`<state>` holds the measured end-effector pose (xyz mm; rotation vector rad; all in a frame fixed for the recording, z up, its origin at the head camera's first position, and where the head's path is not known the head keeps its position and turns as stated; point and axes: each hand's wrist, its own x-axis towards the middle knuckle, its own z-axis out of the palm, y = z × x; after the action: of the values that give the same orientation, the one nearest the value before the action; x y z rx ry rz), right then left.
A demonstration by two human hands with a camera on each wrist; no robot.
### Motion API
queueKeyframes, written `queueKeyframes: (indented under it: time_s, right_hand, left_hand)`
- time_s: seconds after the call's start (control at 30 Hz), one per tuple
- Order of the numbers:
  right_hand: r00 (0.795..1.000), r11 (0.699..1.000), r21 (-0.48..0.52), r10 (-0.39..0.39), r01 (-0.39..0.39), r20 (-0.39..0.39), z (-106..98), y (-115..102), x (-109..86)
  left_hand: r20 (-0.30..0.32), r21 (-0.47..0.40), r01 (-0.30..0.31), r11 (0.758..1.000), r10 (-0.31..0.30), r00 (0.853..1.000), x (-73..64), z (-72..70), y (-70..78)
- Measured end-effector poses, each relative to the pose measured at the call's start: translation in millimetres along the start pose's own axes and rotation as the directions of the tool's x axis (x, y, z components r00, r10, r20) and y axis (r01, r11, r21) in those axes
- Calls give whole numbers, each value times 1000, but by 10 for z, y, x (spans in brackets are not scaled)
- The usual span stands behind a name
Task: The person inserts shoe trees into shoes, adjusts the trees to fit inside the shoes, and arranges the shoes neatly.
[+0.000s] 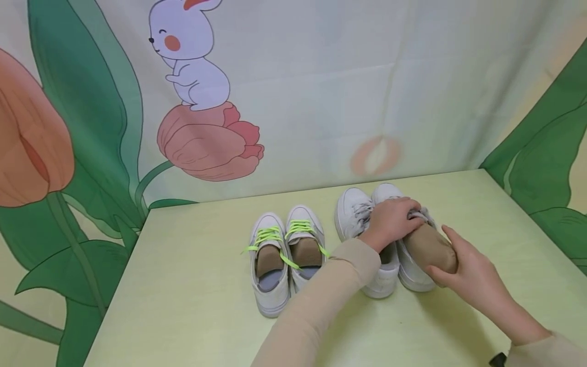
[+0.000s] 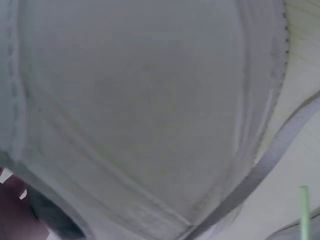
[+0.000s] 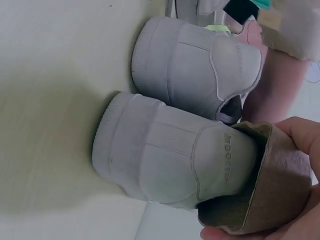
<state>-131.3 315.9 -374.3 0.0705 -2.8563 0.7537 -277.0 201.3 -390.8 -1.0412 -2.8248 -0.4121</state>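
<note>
My right hand [image 1: 472,270] grips the heel end of a brown molded shoe insert [image 1: 431,247], thumb on one side and fingers on the other. The insert slants into the opening of the right-hand white sneaker [image 1: 415,275]; in the right wrist view its hollow shell [image 3: 282,182] stands above the heel. My left hand [image 1: 392,219] holds that sneaker around the tongue and laces, its fingertips partly hidden. Beside it stands the matching white sneaker [image 1: 350,206], its opening partly covered by my left forearm. A sneaker's pale side [image 2: 140,100] fills most of the left wrist view.
To the left stand two white sneakers with neon green laces, the left one [image 1: 270,300] and the right one [image 1: 304,216], each with a brown insert inside. All stand on a pale yellow-green table [image 1: 192,285] backed by a printed curtain [image 1: 312,92].
</note>
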Motion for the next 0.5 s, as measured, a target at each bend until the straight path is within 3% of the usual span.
queueKeyframes:
  time_s: [0.23,0.5]
  right_hand:
    - [999,999,-40,-30,29,-42,8,-43,-2]
    - [1000,998,-65,-19,18,-4,-57,-84,-19]
  left_hand:
    - [-4,154,-7,988,8,1000,27,16,63]
    - [-49,316,-31,948,49,998,1,61,122]
